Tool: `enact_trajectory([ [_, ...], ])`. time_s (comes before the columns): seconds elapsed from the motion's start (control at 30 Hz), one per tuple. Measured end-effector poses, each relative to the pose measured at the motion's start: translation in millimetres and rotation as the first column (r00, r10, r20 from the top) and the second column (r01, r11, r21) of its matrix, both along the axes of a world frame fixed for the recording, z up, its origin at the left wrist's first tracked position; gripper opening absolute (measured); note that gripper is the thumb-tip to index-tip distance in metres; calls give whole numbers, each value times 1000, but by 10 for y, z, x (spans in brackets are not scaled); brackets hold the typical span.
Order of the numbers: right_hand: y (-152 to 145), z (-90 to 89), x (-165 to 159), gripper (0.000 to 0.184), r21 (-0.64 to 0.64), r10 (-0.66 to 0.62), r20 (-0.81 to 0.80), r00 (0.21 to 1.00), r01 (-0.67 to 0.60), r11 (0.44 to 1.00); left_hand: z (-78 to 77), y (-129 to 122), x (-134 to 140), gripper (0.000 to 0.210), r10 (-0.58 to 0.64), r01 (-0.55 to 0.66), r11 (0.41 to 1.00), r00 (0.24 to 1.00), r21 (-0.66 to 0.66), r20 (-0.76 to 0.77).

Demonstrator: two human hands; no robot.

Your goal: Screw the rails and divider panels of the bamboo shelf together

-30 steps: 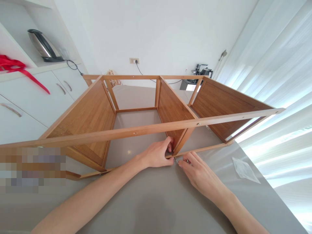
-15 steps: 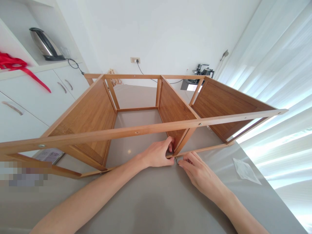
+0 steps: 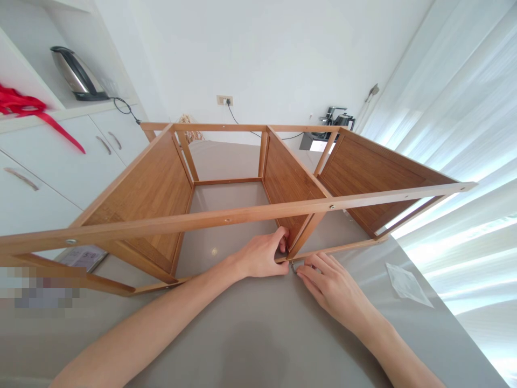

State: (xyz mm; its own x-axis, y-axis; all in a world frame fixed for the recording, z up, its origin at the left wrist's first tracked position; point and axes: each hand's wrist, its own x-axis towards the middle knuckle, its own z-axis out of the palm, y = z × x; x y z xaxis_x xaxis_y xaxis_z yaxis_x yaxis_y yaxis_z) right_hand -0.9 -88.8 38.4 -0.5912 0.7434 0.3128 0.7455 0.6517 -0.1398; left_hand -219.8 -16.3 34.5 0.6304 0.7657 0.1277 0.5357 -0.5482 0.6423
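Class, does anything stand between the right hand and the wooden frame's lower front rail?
Only a metal piece, too small to identify, shows between the right hand and the lower front rail, near the middle panel. Nothing else visible intervenes; the left hand is alongside.

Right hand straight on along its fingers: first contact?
The small metal piece at its fingertips; just past that, probably the lower wooden rail or the left hand, though depth is unclear.

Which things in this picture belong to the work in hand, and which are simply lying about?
In use:
wooden frame, gripped by the left hand
small metal piece at the right hand

Apparently just lying about:
translucent packet, contents unclear
red ribbon
kettle
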Motion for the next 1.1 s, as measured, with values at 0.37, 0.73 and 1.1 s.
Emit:
enact_trajectory([
  [0.37,27,0,65,21,-33,-28,-9,1000,28,999,68,-13,7,40,13,-14,999,1000,-29,-28],
  [0.73,49,-46,39,18,-79,-9,-61,998,4,997,60,-12,19,43,20,-21,999,999,-39,-27],
  [1.1,-9,41,21,22,-11,29,18,999,-29,1000,66,-15,16,39,16,-17,999,1000,-42,-27],
])
